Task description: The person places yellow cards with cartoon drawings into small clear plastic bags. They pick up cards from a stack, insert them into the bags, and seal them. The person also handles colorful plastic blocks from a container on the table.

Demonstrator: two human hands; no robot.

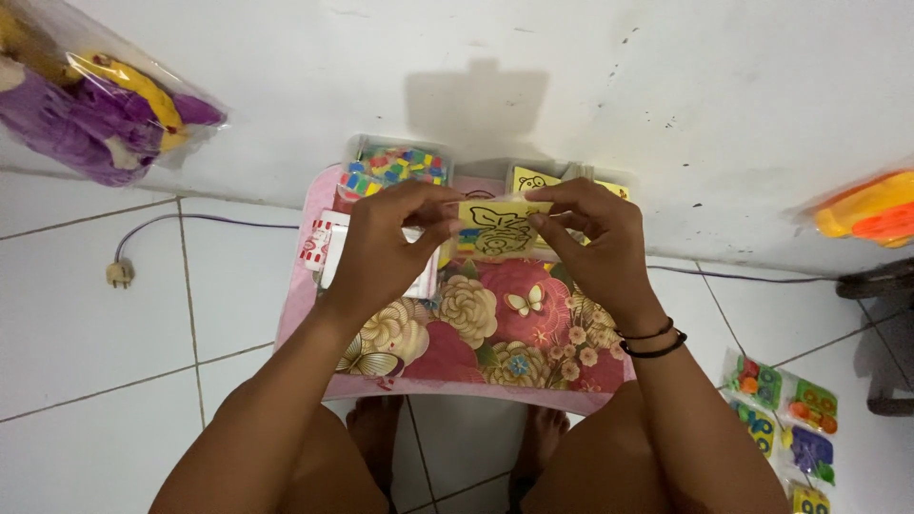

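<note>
Both hands meet over the far edge of a small floral bench (476,333) and pinch a yellow card (502,228) with a black butterfly outline between them. The left hand (386,243) has its fingers curled together, thumb and fingertips clamped on the card's left end, the back of the hand facing up. The right hand (590,243) is likewise closed, thumb and forefinger pressed on the card's right end, with two dark bands (652,341) around its wrist. The card is lifted above the bench top, roughly level and facing the camera. Both forearms rise from the bottom of the view over the knees and converge toward the middle, elbows low and wide. Under the left hand lies a white box (333,252), partly hidden. Just beyond the hands, against the wall, stands a clear tub of coloured tiles (395,167), and beside it a tray with more yellow cards (538,178). On the floor to the right lie packets of toys (785,409); a plug (118,274) lies to the left.
</note>
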